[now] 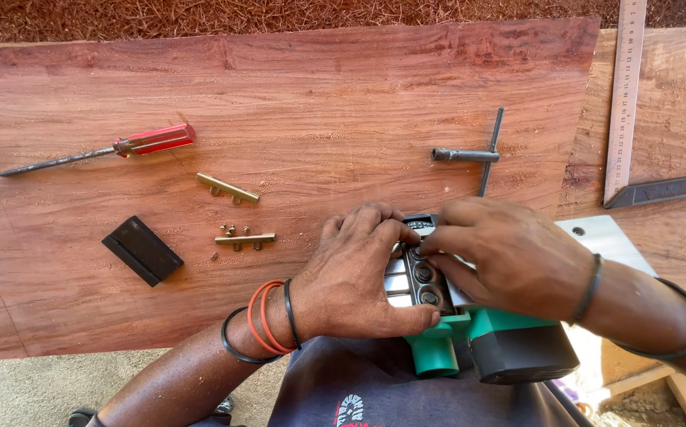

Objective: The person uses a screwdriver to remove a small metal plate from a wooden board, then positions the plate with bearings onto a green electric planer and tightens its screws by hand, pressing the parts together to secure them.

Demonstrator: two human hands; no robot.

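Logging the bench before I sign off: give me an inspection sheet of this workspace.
Surface: reddish wooden plank, bare grain, fine sawdust specks.
Job's things: green and black power tool lying against the plank's near edge, its metal drum with dark bolts exposed.
Clutter: red-handled screwdriver, two brass bars, loose small screws, black block, T-handle socket wrench, steel try square.
Hands: left hand grips the drum side; right hand has fingers on a bolt.
Cables: nothing seen.
Surroundings: wood shavings beyond the plank, concrete floor below.
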